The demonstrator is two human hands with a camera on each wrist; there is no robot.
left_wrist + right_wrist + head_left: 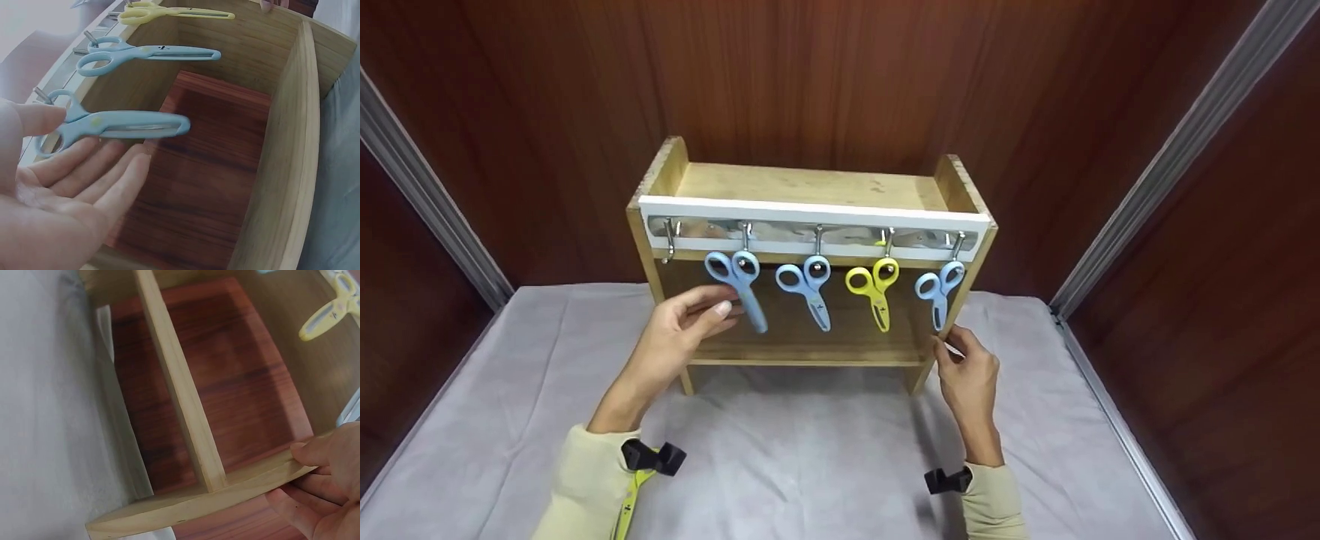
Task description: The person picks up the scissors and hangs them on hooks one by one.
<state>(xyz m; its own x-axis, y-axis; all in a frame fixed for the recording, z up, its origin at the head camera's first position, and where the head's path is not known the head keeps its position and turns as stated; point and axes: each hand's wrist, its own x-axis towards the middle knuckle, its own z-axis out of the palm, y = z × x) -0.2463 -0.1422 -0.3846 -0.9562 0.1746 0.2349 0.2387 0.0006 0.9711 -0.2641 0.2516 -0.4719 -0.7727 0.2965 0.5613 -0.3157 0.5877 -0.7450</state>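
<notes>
Four light scissors hang by one finger loop from hooks on a rail. From left to right they are blue scissors [749,304], more blue scissors [815,304], yellow scissors [879,304] and smaller blue scissors [939,306]. My left hand [675,322] is beside the leftmost pair, its fingers extended and loosely spread; in the left wrist view the thumb overlaps the handle and the fingers lie below it. My right hand [971,371] grips the front edge of the wooden shelf's right side panel [247,489], thumb on one face and fingers on the other.
The wooden shelf [810,184] carries a white board [810,210] with a metal hook rail across its front. A hook [669,244] is at the far left. More yellow scissors [626,510] lie on the grey cloth [780,465] by the left sleeve. Dark wood panels surround the area.
</notes>
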